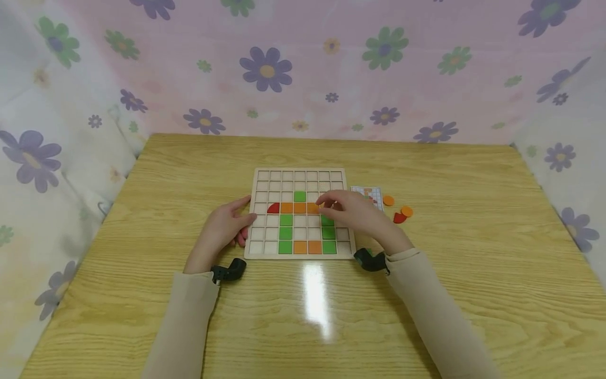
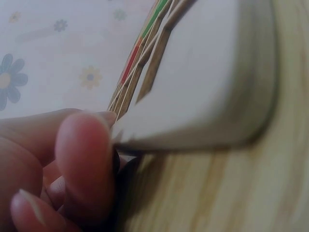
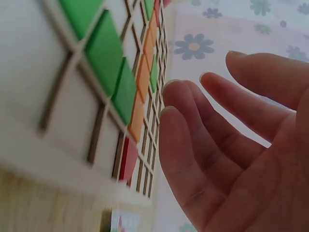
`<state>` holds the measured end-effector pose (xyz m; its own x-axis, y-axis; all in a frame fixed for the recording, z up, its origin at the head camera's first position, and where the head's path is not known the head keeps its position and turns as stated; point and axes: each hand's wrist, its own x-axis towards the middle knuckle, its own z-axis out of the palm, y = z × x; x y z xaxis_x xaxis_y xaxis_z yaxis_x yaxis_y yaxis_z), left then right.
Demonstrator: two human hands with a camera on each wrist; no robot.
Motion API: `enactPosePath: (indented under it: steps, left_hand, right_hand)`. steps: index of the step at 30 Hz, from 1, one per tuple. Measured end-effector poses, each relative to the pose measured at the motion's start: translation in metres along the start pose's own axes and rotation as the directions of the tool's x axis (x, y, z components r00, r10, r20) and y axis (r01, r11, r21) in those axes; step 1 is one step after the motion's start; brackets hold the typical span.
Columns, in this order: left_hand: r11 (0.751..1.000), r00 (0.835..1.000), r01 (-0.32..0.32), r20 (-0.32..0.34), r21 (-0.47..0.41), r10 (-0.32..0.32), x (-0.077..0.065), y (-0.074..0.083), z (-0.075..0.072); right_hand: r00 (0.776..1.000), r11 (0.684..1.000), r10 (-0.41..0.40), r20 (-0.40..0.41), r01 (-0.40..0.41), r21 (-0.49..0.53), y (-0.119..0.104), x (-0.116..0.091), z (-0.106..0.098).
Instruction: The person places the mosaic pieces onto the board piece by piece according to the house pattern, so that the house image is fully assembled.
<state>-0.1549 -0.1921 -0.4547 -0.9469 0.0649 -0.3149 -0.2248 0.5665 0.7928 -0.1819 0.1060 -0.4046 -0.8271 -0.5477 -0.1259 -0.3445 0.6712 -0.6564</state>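
A wooden grid board (image 1: 258,252) lies on the table, with green squares (image 1: 285,233), orange squares (image 1: 300,208) and a red quarter-round piece (image 1: 273,208) set in its cells. My left hand (image 1: 223,226) holds the board's left edge, thumb over the rim; some fingers are folded low beside it. Above the board's right part hovers my right hand (image 1: 356,210), fingers loosely bent, with nothing between them in the right wrist view. It hides some cells from the head view. Another red piece (image 3: 128,159) sits at the right end of the orange row.
Right of the board lies a small printed pattern card (image 1: 377,200), partly behind the right hand. Farther right are loose orange discs (image 1: 389,200) and a red piece (image 1: 399,218), which one disc overlaps. Flowered cloth (image 1: 303,68) hangs behind and beside the wooden table (image 1: 265,316).
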Motion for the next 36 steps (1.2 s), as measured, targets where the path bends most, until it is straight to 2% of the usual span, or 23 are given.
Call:
enactPosePath:
  steps: [6,12,21,28,36]
  left_hand:
    - [1.0,1.0,0.008,0.001,0.012,-0.008,0.0,0.002,0.001]
    - [1.0,1.0,0.007,-0.002,0.013,-0.007,0.0,0.002,0.0]
    - [0.999,1.0,0.012,-0.002,0.031,-0.012,0.001,0.002,0.001]
    - [1.0,1.0,0.02,0.001,0.024,-0.02,0.0,0.001,0.001]
    - [1.0,1.0,0.003,-0.006,0.03,-0.003,0.0,0.001,0.001]
  right_hand:
    - [0.999,0.994,-0.033,-0.005,0.033,-0.101,0.009,-0.024,-0.002]
    - [1.0,0.991,0.017,0.02,-0.015,-0.134,0.019,-0.043,-0.002]
    - [0.998,0.979,0.044,0.038,-0.035,-0.199,0.036,-0.069,-0.001]
    - [0.994,0.975,0.032,0.106,-0.008,-0.221,0.046,-0.077,0.0]
    - [0.986,0.98,0.006,0.169,0.028,-0.199,0.046,-0.076,-0.001]
